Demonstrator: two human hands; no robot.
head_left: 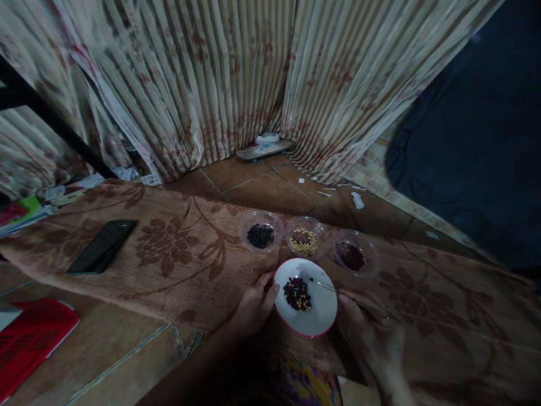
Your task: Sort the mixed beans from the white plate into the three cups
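My left hand grips the left rim of a white bowl with a red edge, thumb on top. A pile of mixed dark and yellow beans lies in the bowl. From the right, my right hand, somewhat blurred, holds metal tweezers over the bowl. One dark bean is at their tips; whether they pinch it I cannot tell. Beyond the bowl stand three clear plastic cups: one with black beans, one with yellow beans, one with dark red beans.
A brown floral cloth covers the long, narrow table. On its left part lies a dark phone. Striped curtains hang behind, with a skateboard on the tiled floor beneath. A red bag is at lower left.
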